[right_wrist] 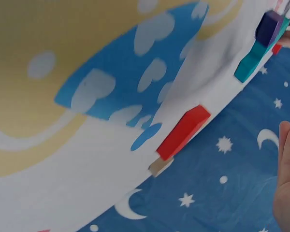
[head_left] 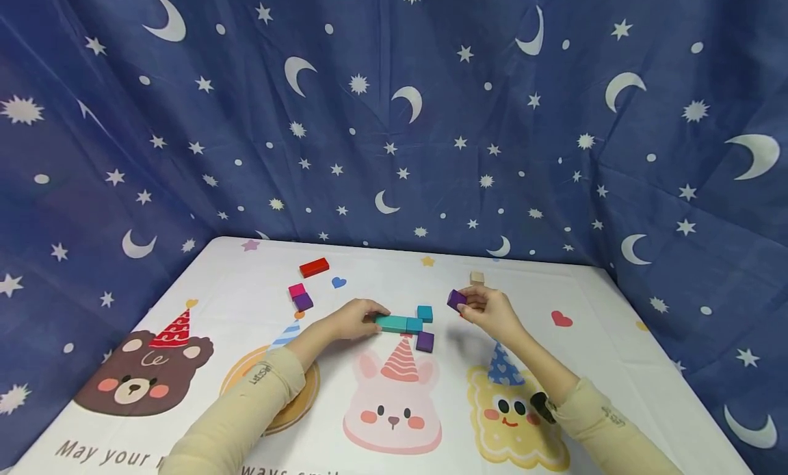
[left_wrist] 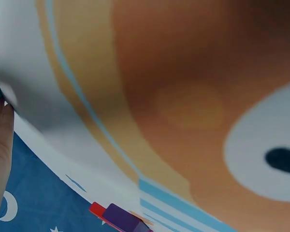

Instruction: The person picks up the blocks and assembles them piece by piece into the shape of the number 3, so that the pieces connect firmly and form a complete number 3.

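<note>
In the head view my left hand (head_left: 357,319) pinches the left end of a long teal block (head_left: 391,324) lying on the table. A blue cube (head_left: 414,326) touches that block's right end. Another blue cube (head_left: 425,313) sits just behind, and a purple cube (head_left: 425,341) lies in front. Raised over the table, my right hand (head_left: 492,313) holds a second purple cube (head_left: 456,300) between thumb and fingers. In the right wrist view the right hand (right_wrist: 287,174) shows at the edge, its cube mostly cut off.
Back left lie a red block (head_left: 314,267), a pink cube (head_left: 297,291) and a purple block (head_left: 303,302). Behind the right hand are a beige block (head_left: 477,278) and another red block (right_wrist: 183,133). A starry blue curtain (head_left: 369,119) encloses the printed white table (head_left: 615,324).
</note>
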`<state>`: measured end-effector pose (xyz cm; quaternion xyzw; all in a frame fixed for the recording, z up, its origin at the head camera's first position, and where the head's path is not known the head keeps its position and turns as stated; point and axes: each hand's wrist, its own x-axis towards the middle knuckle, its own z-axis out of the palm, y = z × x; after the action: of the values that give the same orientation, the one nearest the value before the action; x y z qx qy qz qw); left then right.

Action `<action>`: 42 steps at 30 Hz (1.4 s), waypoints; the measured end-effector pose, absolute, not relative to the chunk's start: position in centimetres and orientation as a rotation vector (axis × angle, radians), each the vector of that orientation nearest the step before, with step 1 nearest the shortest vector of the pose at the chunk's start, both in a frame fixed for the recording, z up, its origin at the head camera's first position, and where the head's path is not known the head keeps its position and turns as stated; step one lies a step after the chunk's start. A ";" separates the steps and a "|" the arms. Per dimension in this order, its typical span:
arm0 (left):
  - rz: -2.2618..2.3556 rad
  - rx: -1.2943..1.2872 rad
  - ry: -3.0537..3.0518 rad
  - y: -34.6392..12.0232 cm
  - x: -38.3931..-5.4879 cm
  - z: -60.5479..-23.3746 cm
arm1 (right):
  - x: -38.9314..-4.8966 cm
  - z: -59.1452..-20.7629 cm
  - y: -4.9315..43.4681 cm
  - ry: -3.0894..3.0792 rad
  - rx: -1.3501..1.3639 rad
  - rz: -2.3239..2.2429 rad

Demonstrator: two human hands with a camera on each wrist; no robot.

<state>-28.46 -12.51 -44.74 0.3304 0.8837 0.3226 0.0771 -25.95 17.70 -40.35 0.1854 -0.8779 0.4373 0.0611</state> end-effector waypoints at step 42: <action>0.838 1.013 2.726 -12.4 -28.6 -44.6 | -21.9 -43.1 14.5 -2.779 0.710 1.124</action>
<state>-28.58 -12.38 -44.57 0.3340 0.8993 0.2764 0.0574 -21.87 14.49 -43.14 0.2303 -0.9016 0.3648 0.0307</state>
